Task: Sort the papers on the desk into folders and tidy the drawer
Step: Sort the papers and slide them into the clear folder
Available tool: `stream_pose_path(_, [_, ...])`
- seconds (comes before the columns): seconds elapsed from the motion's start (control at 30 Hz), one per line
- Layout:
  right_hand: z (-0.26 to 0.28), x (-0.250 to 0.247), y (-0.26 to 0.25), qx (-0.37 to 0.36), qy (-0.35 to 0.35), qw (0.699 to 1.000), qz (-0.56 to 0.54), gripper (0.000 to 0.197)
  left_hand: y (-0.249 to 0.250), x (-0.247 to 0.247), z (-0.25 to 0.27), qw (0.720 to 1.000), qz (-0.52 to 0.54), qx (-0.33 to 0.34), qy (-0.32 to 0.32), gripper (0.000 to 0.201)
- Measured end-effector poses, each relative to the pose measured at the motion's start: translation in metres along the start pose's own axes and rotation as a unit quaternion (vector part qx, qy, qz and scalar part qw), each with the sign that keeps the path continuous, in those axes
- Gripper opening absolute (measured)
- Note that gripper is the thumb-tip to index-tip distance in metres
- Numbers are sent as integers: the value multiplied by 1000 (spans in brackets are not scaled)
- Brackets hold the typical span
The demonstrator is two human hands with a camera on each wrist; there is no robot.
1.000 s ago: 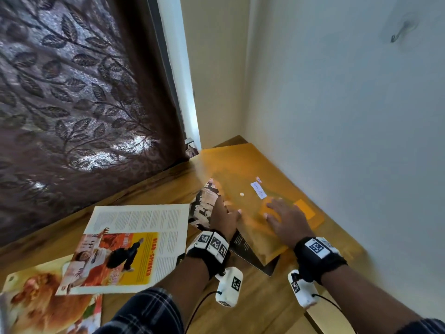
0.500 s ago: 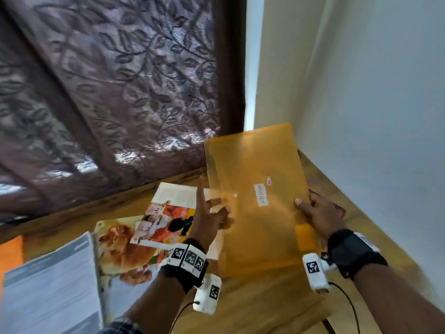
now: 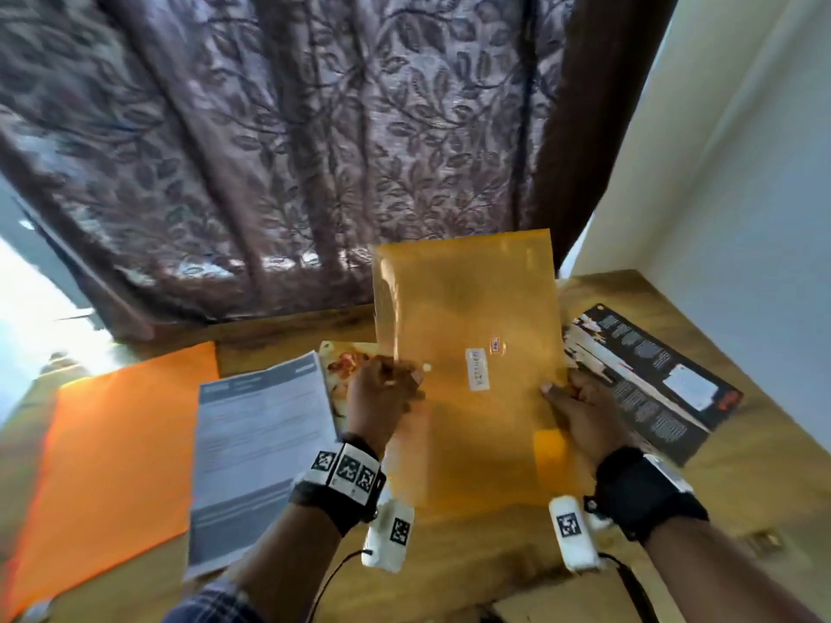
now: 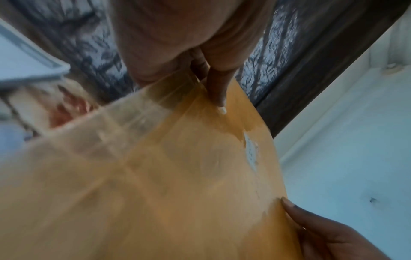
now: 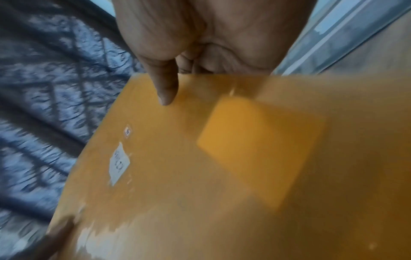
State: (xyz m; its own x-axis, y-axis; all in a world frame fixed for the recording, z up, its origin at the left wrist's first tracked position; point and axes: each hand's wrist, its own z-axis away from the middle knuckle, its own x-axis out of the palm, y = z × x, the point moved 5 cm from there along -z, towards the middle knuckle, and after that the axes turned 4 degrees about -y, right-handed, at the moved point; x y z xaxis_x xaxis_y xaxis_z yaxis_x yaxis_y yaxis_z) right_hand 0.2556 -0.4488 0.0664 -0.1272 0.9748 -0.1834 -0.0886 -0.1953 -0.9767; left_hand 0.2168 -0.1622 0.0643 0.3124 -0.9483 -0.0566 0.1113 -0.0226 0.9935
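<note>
A translucent amber plastic folder with a white label is held up off the wooden desk, tilted toward me. My left hand pinches its left edge, thumb on the front face. My right hand grips its right edge, thumb on the front and fingers behind. The folder fills both wrist views. On the desk lie an orange folder at left, a grey printed sheet, a picture page partly behind my left hand, and a dark brochure at right.
A patterned curtain hangs behind the desk. A white wall closes the right side. A small metal fitting sits on the desk near the front right. Bare wood shows along the front edge.
The amber folder has been lifted from the desk's right corner and brought to the middle, now held by both hands. The view turned left, revealing the orange folder and grey sheet.
</note>
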Motion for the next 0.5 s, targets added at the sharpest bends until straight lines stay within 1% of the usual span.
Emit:
stream_pose_path(0.1, [0,39,-27,-14,-9,1000,10,40,40,-50,-6,994,-72,76,33,18])
stream_pose_path(0.13, [2,52,-39,-34,-1,999,36,44,55,-66,-7,989,-99,102,39,18])
stream_pose_path(0.17, [5,63,-56,-65,18,994,86,46,69,-81,-7,982,-130,127,42,16])
stream_pose_path(0.23, [10,83,-87,-153,64,970,180,49,90,-105,-4,965,-195,169,45,15])
stream_pose_path(0.3, [21,107,-122,-277,90,928,230,48,105,-126,7,941,-263,203,62,17])
stream_pose_path(0.33, [28,121,-140,-352,95,897,250,45,112,-135,14,925,-298,223,74,20])
stream_pose_path(0.4, [41,149,-173,-475,99,818,307,42,122,-146,28,890,-360,264,89,21])
stream_pose_path(0.43, [49,164,-186,-512,97,782,343,42,125,-151,35,875,-384,280,95,20])
stream_pose_path(0.5, [59,194,-207,-540,83,727,417,42,128,-160,44,855,-413,296,107,18])
